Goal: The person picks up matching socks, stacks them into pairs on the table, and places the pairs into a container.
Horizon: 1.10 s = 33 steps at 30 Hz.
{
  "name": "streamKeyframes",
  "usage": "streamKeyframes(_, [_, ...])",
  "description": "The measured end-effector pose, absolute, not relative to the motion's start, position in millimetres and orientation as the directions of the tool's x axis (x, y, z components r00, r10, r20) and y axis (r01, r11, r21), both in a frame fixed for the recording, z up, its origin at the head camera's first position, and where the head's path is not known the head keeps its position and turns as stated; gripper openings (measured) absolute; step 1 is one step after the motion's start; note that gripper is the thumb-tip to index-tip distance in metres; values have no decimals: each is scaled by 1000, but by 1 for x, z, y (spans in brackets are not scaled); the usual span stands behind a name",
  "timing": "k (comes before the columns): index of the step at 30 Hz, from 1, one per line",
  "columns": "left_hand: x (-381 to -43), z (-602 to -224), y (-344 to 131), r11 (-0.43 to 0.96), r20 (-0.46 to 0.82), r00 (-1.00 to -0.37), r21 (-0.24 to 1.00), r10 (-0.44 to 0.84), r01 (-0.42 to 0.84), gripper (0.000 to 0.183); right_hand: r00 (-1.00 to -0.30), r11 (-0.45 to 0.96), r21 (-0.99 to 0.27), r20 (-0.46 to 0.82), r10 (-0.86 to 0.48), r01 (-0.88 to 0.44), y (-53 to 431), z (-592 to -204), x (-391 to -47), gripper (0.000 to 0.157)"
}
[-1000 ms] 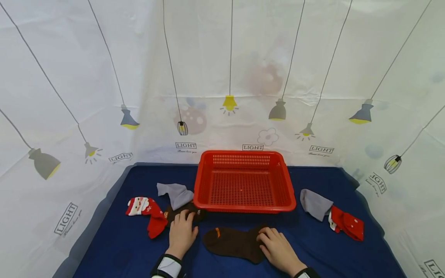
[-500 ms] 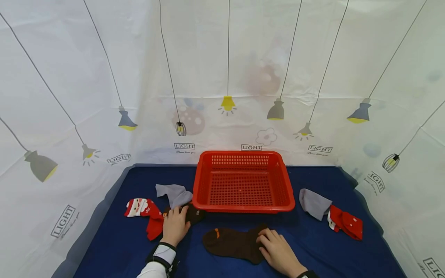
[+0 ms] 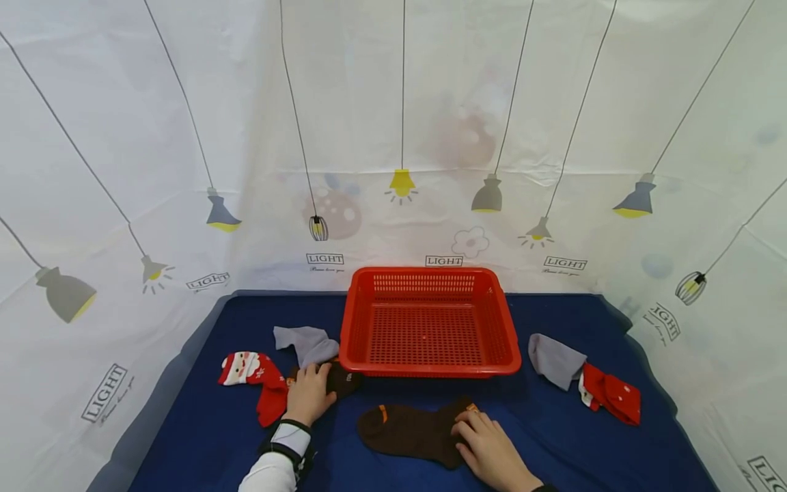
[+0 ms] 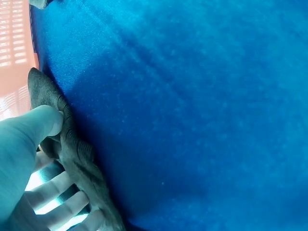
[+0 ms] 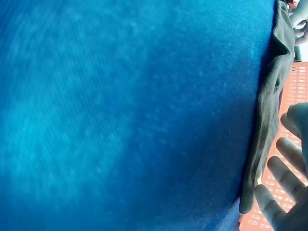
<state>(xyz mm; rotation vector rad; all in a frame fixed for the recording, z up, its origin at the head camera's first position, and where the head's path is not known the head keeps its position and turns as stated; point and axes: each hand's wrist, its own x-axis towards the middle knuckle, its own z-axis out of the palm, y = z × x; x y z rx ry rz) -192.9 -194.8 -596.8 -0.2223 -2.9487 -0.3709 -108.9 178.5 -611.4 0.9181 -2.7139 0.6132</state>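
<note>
A dark brown sock (image 3: 406,432) with orange marks lies flat in front of the red basket. Over its right end, my right hand (image 3: 490,451) has its fingers spread; in the right wrist view, the fingers (image 5: 284,178) are beside the sock's edge without gripping it. My left hand (image 3: 309,393) rests on a second brown sock (image 3: 344,381), bunched against the basket's front left corner. In the left wrist view, the thumb (image 4: 50,120) touches that sock, and the spread fingers reach along its other side. Part of this sock is hidden under the hand.
The red perforated basket (image 3: 430,369) stands at the back on a dark blue cloth (image 3: 215,437). At left lie a grey sock (image 3: 310,344) and a red Santa sock (image 3: 270,396). Another grey sock (image 3: 555,361) and a red sock (image 3: 615,396) lie at right. White printed sheeting (image 3: 369,137) surrounds the table.
My left hand has shifted left along the second brown sock. The right hand has drawn slightly toward me, baring the orange mark at the first sock's right end.
</note>
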Motion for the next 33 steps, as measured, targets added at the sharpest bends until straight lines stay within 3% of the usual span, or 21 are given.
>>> streamKeyframes(16, [-193,-612,-192,935,333,-932,264,142,237,32,-779,714,-318,322,-537,-624,176,-611,-109,22])
streamKeyframes(22, [-189,-605,-192,927,326,-937,300,124,227,26,-788,723,-316,302,-536,-614,175,-609,-110,18])
streamKeyframes(33, [-178,-582,-196,915,363,-926,329,104,232,23,-813,790,-237,320,-487,-566,181,-611,-105,27])
